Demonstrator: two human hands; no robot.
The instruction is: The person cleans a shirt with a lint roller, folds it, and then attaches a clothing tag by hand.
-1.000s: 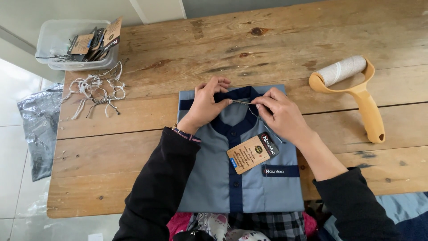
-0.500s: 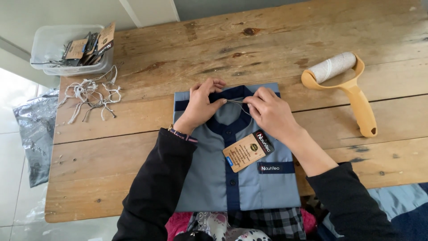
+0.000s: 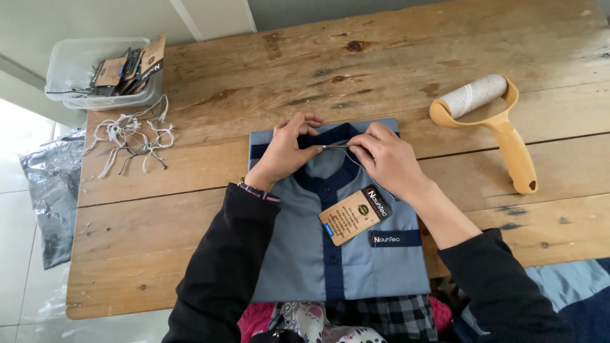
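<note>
Head view looks down on a wooden table (image 3: 267,82). At far left a clear plastic box (image 3: 76,70) holds brown tags, and loose white strings (image 3: 130,136) lie beside it. In the middle a folded grey shirt (image 3: 305,254) with dark blue collar lies flat at the near edge. The left hand (image 3: 286,149) bends at the wrist, fingers curled and pinching the collar. The right hand (image 3: 384,159) reaches in from the right, fingertips closed narrowly on a thin string at the collar. A brown tag (image 3: 352,214) lies on the shirt chest. A yellow lint roller (image 3: 492,124) rests at far right.
</note>
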